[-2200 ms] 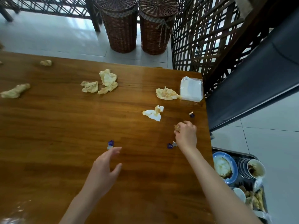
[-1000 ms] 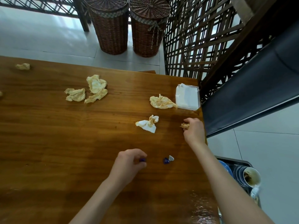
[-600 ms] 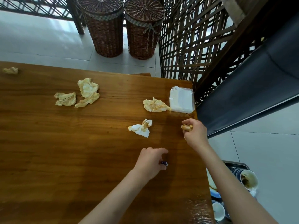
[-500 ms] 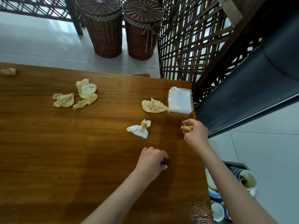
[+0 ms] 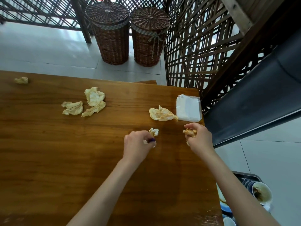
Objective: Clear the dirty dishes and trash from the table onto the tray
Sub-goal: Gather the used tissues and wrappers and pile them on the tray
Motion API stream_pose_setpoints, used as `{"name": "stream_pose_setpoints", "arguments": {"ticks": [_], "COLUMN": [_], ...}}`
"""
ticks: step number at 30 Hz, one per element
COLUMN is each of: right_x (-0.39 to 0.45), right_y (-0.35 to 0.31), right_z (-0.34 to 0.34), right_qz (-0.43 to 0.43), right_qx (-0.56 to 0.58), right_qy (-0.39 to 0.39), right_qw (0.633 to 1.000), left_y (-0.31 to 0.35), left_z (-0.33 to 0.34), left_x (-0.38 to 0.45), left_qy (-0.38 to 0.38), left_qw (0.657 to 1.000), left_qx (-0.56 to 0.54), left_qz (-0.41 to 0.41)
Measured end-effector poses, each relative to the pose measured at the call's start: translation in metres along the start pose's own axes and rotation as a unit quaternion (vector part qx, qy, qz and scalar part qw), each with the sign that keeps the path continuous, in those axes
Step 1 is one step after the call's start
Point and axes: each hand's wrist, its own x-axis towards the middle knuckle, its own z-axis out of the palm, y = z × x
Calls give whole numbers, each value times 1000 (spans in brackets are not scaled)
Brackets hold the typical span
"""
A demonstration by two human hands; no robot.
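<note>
Both hands closed on trash: left hand (image 5: 137, 144) mid-table (image 5: 48, 152), right hand (image 5: 199, 138) beside its right edge.

Pale tiled floor (image 5: 48, 46) catches daylight through dark wooden lattice screens (image 5: 195, 46). Two lidded wicker baskets (image 5: 110, 35) stand side by side beyond the wooden worktop (image 5: 48, 152) — at right, a dark padded surface (image 5: 254, 101), perhaps a bench.
</note>
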Motion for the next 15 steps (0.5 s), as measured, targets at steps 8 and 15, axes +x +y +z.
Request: {"name": "stream_pose_setpoints", "arguments": {"ticks": [8,15], "right_x": [11,27], "right_y": [-18,-44], "right_z": [5,18], "right_qz": [-10,-35], "right_qx": [5,4], "right_qy": [-6,-10], "right_qw": [1000,999], "left_y": [-8,-13], "left_z": [4,5], "left_x": [25,26], "left_qy": [-17,-45], "left_qw": [996,998], "left_qx": [82,-17], "left_qz": [-10,-39]}}
